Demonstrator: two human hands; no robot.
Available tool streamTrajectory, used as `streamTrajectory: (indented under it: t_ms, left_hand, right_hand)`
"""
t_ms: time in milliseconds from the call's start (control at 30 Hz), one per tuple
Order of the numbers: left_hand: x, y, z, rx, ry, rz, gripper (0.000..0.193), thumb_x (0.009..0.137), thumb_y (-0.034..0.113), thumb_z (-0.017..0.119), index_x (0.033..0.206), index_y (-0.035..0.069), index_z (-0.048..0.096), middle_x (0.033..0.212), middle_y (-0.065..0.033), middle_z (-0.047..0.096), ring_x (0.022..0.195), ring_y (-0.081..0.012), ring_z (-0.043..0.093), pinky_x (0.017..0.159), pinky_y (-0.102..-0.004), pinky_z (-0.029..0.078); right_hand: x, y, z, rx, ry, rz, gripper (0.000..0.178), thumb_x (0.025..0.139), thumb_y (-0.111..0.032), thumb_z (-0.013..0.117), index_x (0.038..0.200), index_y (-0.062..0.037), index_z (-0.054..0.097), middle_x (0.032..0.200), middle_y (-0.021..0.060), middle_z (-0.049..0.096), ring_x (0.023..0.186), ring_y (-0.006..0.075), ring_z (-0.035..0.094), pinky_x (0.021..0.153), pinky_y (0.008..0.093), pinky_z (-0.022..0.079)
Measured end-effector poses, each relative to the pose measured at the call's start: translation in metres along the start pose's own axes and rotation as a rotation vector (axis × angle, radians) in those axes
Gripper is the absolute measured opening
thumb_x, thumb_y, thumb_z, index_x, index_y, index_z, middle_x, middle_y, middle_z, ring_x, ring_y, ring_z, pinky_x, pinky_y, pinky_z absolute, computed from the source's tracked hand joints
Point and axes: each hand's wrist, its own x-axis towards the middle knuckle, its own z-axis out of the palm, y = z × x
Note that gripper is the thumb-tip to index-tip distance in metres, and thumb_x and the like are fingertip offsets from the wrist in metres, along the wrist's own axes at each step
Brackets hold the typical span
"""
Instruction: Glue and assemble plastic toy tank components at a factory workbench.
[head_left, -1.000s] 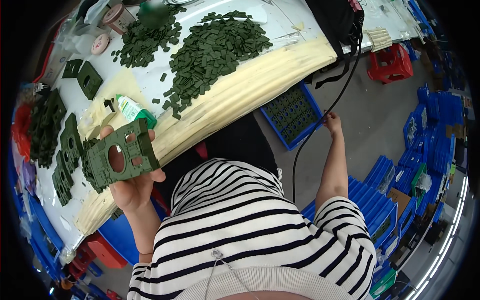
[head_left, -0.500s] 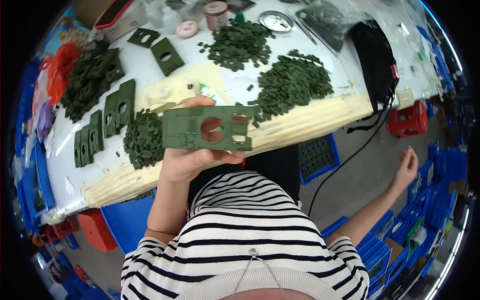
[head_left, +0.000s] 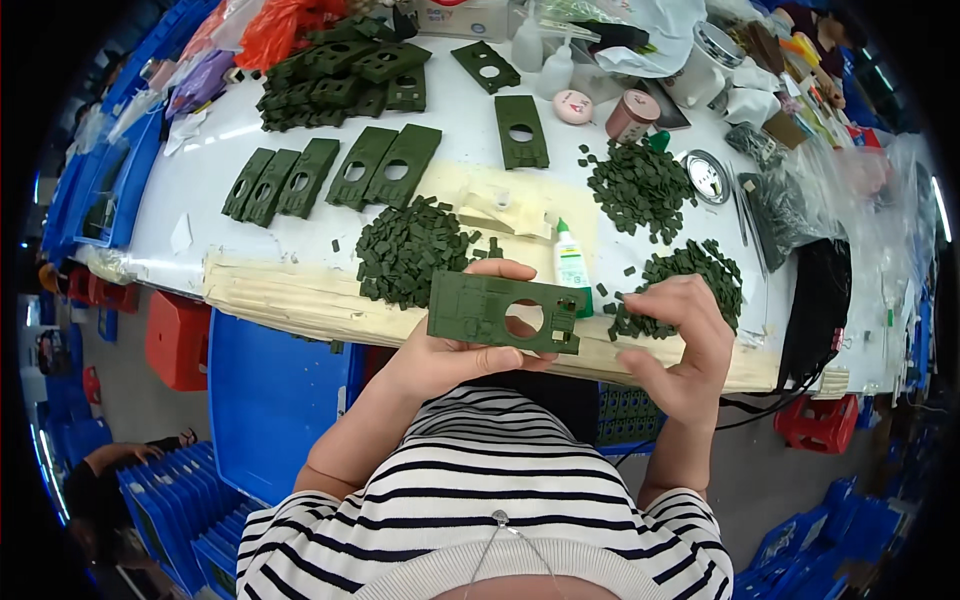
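We pinch the green plate with our left hand; right hand spread, free. Probably light, stiff: hold long edges.

Green part in left hand

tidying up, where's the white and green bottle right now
In the head view, the bottle is right of centre, just beyond the green plate in the left hand, left of the nearer right-hand pile of green pieces.

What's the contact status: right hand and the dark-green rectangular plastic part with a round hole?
Apart. Head view: pale-yellow table edge shows between the right hand and the plastic part.
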Motion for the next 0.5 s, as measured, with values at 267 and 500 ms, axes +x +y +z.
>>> streamTrajectory:
  t_ms: [267,500]
  left_hand:
    - [0.014,0.015,-0.016,0.077,-0.099,-0.006,0.063,0.079,0.002,0.065,0.131,0.005,0.03,0.136,-0.0155,0.037,0.117,-0.0233,0.047,0.093,-0.0385,0.048]
    - [0.021,0.002,-0.019,-0.06,-0.123,0.053,0.064,0.082,-0.002,0.058,0.134,0.009,0.023,0.138,-0.0166,0.034,0.116,-0.0258,0.047,0.086,-0.0386,0.052]
  right_hand:
    - [0.012,-0.005,0.031,-0.071,-0.103,-0.003,0.061,0.054,-0.027,0.082,0.106,-0.0031,0.06,0.094,0.0076,0.058,0.087,0.0262,0.052,0.078,0.0372,0.042]
    - [0.014,-0.005,0.034,-0.143,-0.036,0.014,0.052,0.054,-0.02,0.082,0.099,-0.0045,0.062,0.091,0.0074,0.058,0.085,0.0263,0.052,0.075,0.0357,0.043]
